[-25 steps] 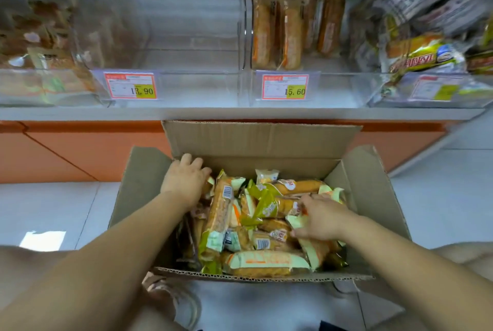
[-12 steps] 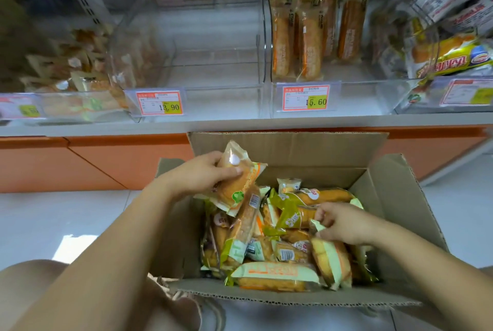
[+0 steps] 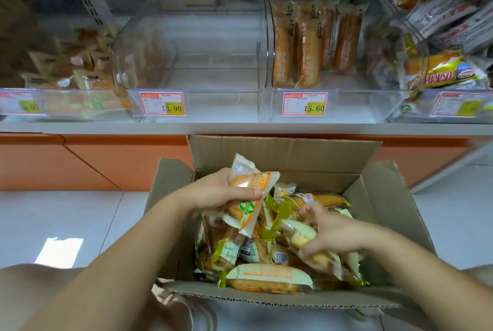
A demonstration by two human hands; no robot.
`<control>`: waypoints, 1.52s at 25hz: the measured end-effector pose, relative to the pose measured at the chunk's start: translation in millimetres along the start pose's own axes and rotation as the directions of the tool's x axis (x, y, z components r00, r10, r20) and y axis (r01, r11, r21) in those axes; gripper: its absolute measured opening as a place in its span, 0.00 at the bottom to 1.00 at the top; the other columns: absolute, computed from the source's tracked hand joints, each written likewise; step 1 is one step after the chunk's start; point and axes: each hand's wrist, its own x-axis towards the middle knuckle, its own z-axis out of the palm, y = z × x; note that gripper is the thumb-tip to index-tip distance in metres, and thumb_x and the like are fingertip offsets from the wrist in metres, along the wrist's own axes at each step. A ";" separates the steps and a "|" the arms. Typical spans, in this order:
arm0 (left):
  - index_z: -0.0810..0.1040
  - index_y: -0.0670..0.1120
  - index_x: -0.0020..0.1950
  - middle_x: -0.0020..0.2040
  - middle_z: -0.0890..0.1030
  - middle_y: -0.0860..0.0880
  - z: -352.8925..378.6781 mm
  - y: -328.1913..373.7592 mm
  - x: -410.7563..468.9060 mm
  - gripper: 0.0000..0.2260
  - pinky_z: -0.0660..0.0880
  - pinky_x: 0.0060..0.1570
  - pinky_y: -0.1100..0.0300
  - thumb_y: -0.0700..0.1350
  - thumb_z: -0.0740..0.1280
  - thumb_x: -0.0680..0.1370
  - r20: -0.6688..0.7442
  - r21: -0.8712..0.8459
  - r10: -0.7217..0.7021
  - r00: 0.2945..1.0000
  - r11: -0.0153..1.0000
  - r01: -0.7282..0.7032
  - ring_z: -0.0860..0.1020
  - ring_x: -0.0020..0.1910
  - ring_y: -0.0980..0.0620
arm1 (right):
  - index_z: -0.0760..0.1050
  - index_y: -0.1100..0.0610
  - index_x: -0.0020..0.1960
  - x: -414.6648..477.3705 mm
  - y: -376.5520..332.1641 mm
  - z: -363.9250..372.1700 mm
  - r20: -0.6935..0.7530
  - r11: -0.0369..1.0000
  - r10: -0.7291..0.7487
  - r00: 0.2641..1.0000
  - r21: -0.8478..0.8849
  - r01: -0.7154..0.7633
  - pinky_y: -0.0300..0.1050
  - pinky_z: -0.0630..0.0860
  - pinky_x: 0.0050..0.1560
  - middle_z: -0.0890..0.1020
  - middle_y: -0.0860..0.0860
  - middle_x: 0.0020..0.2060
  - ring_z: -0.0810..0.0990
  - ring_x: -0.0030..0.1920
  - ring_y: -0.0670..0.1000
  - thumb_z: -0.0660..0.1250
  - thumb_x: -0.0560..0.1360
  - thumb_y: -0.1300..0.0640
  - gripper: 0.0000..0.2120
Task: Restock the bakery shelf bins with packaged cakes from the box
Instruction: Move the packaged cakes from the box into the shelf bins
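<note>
Your 2 forearms reach down into the open box (image 3: 386, 213), which sits on the pale floor (image 3: 66, 213) right in front of you with its flaps spread. Against its near wall a front cake (image 3: 269, 276) in a cream-and-orange wrapper lies flat on a loose heap (image 3: 234, 248) of green, yellow and orange packs.

Your right hand (image 3: 333, 234) is low on the right side of the heap. Its fingers are curled round a pale cake (image 3: 298, 237) that rests against the packs beneath it.

Your left hand (image 3: 216, 192) is higher, about level with the box rim on the left, with thumb and fingers clamped on an orange cake (image 3: 252, 197). That pack is tilted, top end up toward the far flap and lower end down by the heap; whether it touches cannot be told.

Beyond the box runs an orange panel (image 3: 93, 165), and above it the grey shelf (image 3: 240, 128) carries clear bins side by side.

- **Middle bin** (image 3: 213, 114): straight ahead, it bears a 13.90 tag (image 3: 162, 103).
- **Right bin** (image 3: 352, 109): just beside it and marked with a 15.60 tag (image 3: 305, 103), it holds several upright cakes (image 3: 309, 50) at its back.
- **Left bin** (image 3: 66, 109): it holds small brown packs, blurred.
- **End bin** (image 3: 421, 114): on the far right, it is piled with mixed packs, with a yellow pack (image 3: 442, 72) in front.
</note>
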 end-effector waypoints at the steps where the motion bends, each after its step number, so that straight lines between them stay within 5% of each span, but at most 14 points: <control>1: 0.78 0.48 0.52 0.43 0.85 0.49 -1.2 1.9 -2.3 0.06 0.77 0.31 0.67 0.47 0.71 0.77 -0.012 0.004 0.025 1.000 1.000 -0.025 0.82 0.37 0.54 | 0.66 0.49 0.62 -6.5 -7.0 -12.0 -0.019 0.980 -0.061 0.998 0.187 0.063 0.47 0.75 0.58 0.78 0.49 0.57 0.79 0.52 0.48 0.77 0.59 0.47 0.36; 5: 0.79 0.47 0.54 0.50 0.85 0.43 -1.9 5.7 -8.4 0.10 0.82 0.46 0.57 0.45 0.74 0.74 -0.023 -0.087 0.099 0.995 0.991 -0.101 0.83 0.44 0.50 | 0.78 0.52 0.59 -17.1 -21.6 -29.0 -0.066 0.606 -0.223 0.973 0.772 0.191 0.49 0.77 0.47 0.83 0.57 0.51 0.81 0.48 0.55 0.70 0.64 0.57 0.23; 7: 0.77 0.46 0.58 0.53 0.84 0.42 -4.3 4.7 -10.7 0.18 0.80 0.52 0.52 0.45 0.76 0.70 -0.064 -0.189 0.105 0.992 0.975 -0.115 0.83 0.48 0.47 | 0.79 0.51 0.61 -12.3 -23.3 -28.9 -0.049 0.485 -0.233 0.971 0.860 0.160 0.48 0.78 0.46 0.82 0.59 0.54 0.81 0.49 0.55 0.69 0.67 0.60 0.22; 10: 0.76 0.44 0.60 0.48 0.85 0.43 -11.2 3.9 -16.3 0.22 0.81 0.41 0.58 0.46 0.74 0.68 -0.098 -0.384 0.101 0.990 0.914 -0.131 0.84 0.43 0.49 | 0.76 0.54 0.64 -7.4 -27.8 -29.2 -0.061 0.403 -0.199 0.978 0.905 0.139 0.50 0.79 0.46 0.81 0.60 0.57 0.81 0.50 0.56 0.66 0.72 0.58 0.21; 13: 0.77 0.45 0.58 0.47 0.86 0.45 -12.0 2.9 -22.1 0.20 0.80 0.40 0.59 0.47 0.72 0.68 -0.105 -0.423 0.119 0.987 0.893 -0.153 0.84 0.43 0.50 | 0.76 0.59 0.62 -6.9 -36.1 -25.2 -0.041 0.457 -0.208 0.977 0.879 0.135 0.50 0.81 0.39 0.82 0.59 0.50 0.82 0.45 0.55 0.69 0.70 0.51 0.23; 18: 0.75 0.45 0.61 0.51 0.85 0.44 -19.0 10.7 -41.9 0.23 0.81 0.44 0.58 0.46 0.75 0.68 -0.148 -0.317 0.144 0.979 0.930 -0.184 0.84 0.47 0.48 | 0.77 0.60 0.60 -2.9 -54.1 -20.4 -0.035 0.530 -0.269 0.962 0.829 0.178 0.46 0.81 0.42 0.84 0.59 0.51 0.84 0.47 0.54 0.86 0.48 0.50 0.43; 23: 0.72 0.53 0.63 0.50 0.85 0.51 -48.9 17.3 -76.5 0.24 0.80 0.41 0.58 0.52 0.73 0.69 -0.216 -0.127 0.193 0.957 0.966 -0.224 0.85 0.48 0.50 | 0.77 0.53 0.62 -2.2 -80.8 -29.1 -0.065 0.555 -0.290 0.955 0.801 0.223 0.49 0.78 0.48 0.83 0.59 0.55 0.84 0.51 0.56 0.86 0.48 0.49 0.44; 27: 0.73 0.55 0.60 0.45 0.86 0.53 -77.6 28.3 -103.2 0.24 0.78 0.37 0.59 0.58 0.73 0.67 -0.317 -0.050 0.237 0.918 0.963 -0.266 0.85 0.43 0.52 | 0.82 0.51 0.55 -9.4 -127.2 -38.2 -0.166 0.621 -0.334 0.928 0.701 0.349 0.48 0.80 0.43 0.84 0.58 0.52 0.84 0.48 0.55 0.85 0.44 0.45 0.40; 32: 0.75 0.51 0.58 0.44 0.86 0.50 -127.8 43.2 -127.7 0.26 0.76 0.33 0.58 0.61 0.71 0.64 -0.563 -0.137 0.252 0.787 0.911 -0.389 0.83 0.39 0.52 | 0.80 0.52 0.58 -7.6 -211.5 -56.9 -0.338 0.656 -0.404 0.850 0.540 0.527 0.47 0.76 0.46 0.85 0.52 0.49 0.84 0.46 0.49 0.81 0.57 0.48 0.31; 34: 0.75 0.50 0.57 0.45 0.85 0.47 -152.8 44.0 -132.4 0.25 0.77 0.33 0.57 0.61 0.72 0.65 -0.669 -0.183 0.228 0.708 0.872 -0.454 0.83 0.37 0.52 | 0.79 0.52 0.59 0.3 -246.4 -63.2 -0.383 0.653 -0.434 0.815 0.490 0.578 0.53 0.79 0.48 0.85 0.52 0.51 0.84 0.50 0.51 0.82 0.53 0.44 0.36; 38: 0.71 0.50 0.59 0.50 0.83 0.49 -196.6 40.0 -141.8 0.22 0.80 0.33 0.58 0.55 0.74 0.70 -0.822 -0.275 0.116 0.558 0.777 -0.567 0.85 0.41 0.53 | 0.78 0.58 0.58 26.4 -319.1 -75.7 -0.447 0.635 -0.489 0.749 0.406 0.657 0.48 0.81 0.38 0.84 0.55 0.49 0.85 0.45 0.51 0.77 0.58 0.47 0.31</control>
